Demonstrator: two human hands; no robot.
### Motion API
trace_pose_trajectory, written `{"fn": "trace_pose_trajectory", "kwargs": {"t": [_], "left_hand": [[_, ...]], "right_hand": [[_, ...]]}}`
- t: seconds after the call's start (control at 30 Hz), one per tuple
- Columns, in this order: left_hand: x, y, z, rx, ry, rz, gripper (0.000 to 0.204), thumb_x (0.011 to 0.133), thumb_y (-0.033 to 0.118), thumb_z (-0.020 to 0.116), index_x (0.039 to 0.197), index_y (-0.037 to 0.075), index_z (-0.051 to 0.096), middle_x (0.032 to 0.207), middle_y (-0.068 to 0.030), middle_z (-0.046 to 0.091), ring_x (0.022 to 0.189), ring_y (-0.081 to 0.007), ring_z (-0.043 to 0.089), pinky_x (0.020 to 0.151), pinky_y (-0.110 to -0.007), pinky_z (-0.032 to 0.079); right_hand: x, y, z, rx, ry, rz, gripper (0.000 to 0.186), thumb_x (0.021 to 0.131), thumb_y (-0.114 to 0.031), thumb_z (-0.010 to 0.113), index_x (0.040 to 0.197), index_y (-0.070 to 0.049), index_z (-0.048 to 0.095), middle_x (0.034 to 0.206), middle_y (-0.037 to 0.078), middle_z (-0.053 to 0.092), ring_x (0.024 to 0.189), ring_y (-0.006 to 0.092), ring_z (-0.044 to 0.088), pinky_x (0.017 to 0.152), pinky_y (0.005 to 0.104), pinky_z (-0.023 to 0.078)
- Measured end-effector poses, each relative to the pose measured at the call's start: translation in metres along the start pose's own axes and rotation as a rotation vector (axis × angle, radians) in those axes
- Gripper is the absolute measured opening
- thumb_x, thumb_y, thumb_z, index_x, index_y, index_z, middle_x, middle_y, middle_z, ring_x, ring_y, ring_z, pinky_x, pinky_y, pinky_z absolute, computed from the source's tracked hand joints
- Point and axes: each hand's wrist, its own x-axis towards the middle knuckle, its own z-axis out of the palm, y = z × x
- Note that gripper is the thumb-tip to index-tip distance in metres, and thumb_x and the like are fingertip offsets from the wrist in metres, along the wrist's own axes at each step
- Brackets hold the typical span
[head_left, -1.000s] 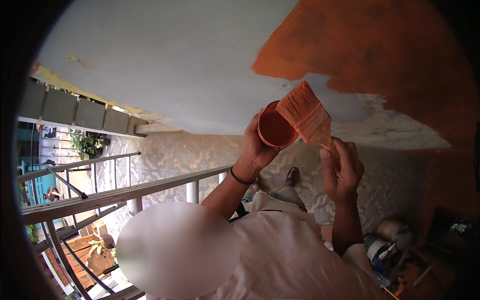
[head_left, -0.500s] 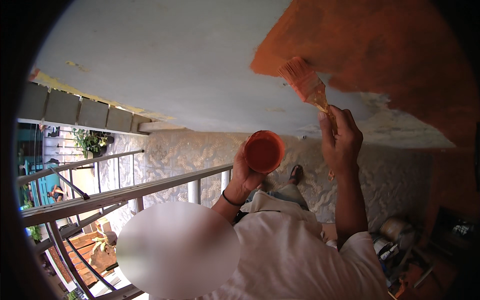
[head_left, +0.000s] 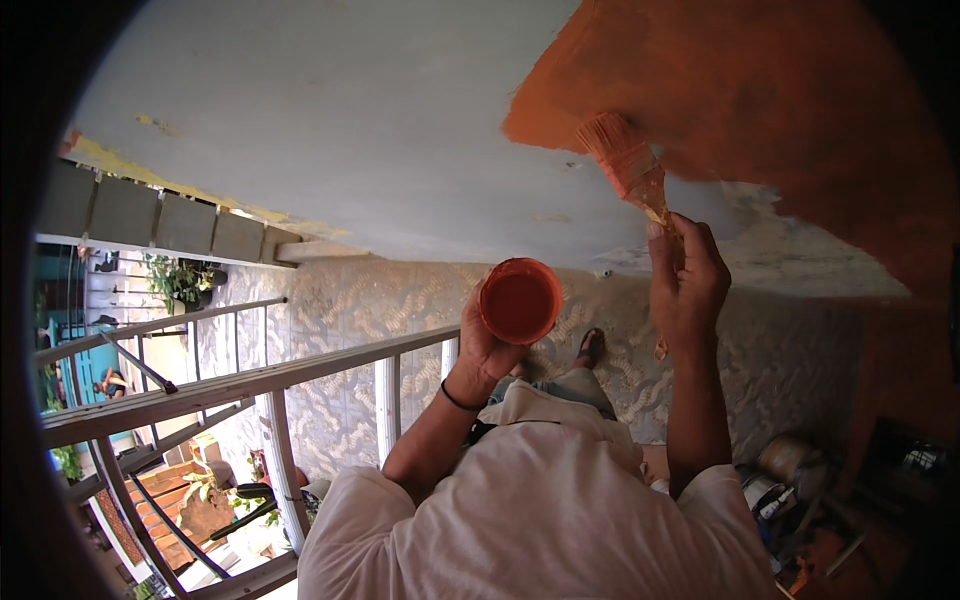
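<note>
A wide paintbrush [head_left: 624,160] with orange-coated bristles and a paint-smeared handle is gripped by my right hand [head_left: 692,275]. Its bristles lie against the wall at the lower edge of the orange paint [head_left: 760,90], beside the bare grey-white wall [head_left: 350,120]. My left hand [head_left: 480,340] is wrapped round a small round tub [head_left: 521,302] of orange-red paint, held upright at chest height with its open top toward me. The tub and the brush are apart.
A metal ladder [head_left: 250,390] stands at my left, close to my left arm. Grey blocks [head_left: 185,222] line the wall's left edge. Patterned paving [head_left: 345,300] lies below, with my sandalled foot [head_left: 591,347] on it. Cans and clutter [head_left: 785,480] sit at the lower right.
The brush has slid slightly to the right along the paint edge with my right hand. My left hand and the tub have shifted a little left.
</note>
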Motion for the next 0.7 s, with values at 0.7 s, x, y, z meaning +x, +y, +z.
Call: {"fn": "trace_pose_trajectory", "kwargs": {"t": [0.7], "left_hand": [[-0.016, 0.001, 0.001, -0.013, -0.009, -0.013, 0.055, 0.106, 0.053, 0.057, 0.136, 0.009, 0.066, 0.136, -0.0188, 0.067, 0.125, -0.0371, 0.062, 0.096, -0.049, 0.057]], "right_hand": [[0.000, -0.019, 0.011, 1.018, -0.251, 0.635, 0.035, 0.113, -0.032, 0.064, 0.117, 0.002, 0.072, 0.078, -0.005, 0.052, 0.060, 0.0023, 0.037, 0.055, 0.0210, 0.030]]}}
